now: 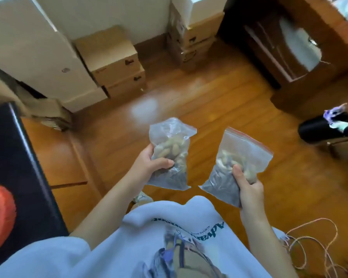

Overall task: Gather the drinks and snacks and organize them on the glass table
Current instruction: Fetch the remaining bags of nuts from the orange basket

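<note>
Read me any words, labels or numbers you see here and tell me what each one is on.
"Adva...": dark letters, seen upside down, on the light blue shirt; the rest is hidden in folds.
Smaller print beside it on the shirt: too blurred to read.
Marks on the cardboard boxes: too small and blurred to read.
The two snack bags: no text visible.

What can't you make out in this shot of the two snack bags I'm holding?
- Glass table: not in the head view.
- Left bag contents: blurred, peanut-like; left hand covers part.
- Right bag contents: blurred; right hand hides the lower corner.
- Shirt print: smeared, upside-down.
</note>
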A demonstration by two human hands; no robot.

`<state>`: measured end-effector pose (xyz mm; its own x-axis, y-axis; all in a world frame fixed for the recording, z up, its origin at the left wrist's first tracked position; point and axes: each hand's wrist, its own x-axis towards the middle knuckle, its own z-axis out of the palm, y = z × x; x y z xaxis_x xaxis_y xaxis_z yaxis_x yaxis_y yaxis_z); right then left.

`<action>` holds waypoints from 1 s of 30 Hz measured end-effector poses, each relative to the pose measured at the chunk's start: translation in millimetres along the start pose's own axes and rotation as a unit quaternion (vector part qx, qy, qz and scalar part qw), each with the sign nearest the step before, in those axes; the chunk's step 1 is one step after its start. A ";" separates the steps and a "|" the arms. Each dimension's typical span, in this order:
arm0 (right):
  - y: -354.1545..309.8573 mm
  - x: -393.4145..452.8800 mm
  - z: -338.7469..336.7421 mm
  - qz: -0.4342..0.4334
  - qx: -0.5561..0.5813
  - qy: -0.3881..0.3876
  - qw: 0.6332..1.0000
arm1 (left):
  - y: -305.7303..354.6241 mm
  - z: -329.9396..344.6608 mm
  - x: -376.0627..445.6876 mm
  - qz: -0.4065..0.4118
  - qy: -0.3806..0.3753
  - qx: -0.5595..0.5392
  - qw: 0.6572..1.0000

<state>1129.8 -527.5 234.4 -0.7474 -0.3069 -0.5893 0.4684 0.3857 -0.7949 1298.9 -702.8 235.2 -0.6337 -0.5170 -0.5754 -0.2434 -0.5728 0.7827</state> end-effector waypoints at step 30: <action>0.0 110.8 -504.2 0.041 0.329 0.525 0.784 | -39.4 614.0 193.7 -0.036 -0.348 0.244 0.904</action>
<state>809.5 -122.8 242.0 -0.5163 0.7141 -0.4728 0.4181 -0.2716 -0.8668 734.9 -389.8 238.6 -0.8706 0.1337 -0.4736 -0.4902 -0.1525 0.8582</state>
